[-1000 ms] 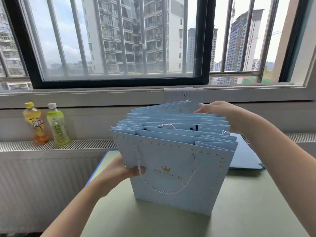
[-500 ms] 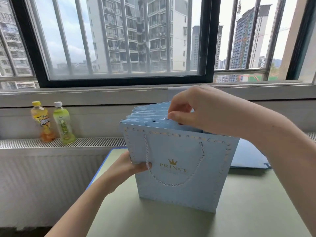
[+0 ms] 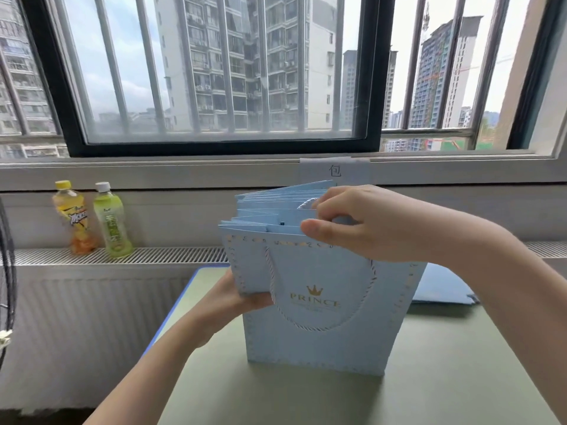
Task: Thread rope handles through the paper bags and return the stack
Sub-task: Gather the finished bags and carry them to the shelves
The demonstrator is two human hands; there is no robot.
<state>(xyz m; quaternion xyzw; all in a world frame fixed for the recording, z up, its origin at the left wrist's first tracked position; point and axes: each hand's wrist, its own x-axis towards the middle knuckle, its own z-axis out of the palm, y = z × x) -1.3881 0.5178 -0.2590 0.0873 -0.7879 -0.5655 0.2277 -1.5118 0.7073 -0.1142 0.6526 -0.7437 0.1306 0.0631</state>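
Standing bag stack (image 3: 319,317) gripped by left hand (image 3: 233,302), right hand (image 3: 368,222) fingers pinching rope handle (image 3: 305,204), two bottles (image 3: 92,219) on radiator ledge (image 3: 171,255)

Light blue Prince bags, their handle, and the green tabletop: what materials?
Light blue bags: stiff matte paper or card, standing upright with crisp folded edges; gold crown looks like foil.
White twisted handle: rope, probably cotton or synthetic, spiral strands visible.
Olive green tabletop: smooth, faintly sheened, likely laminate.
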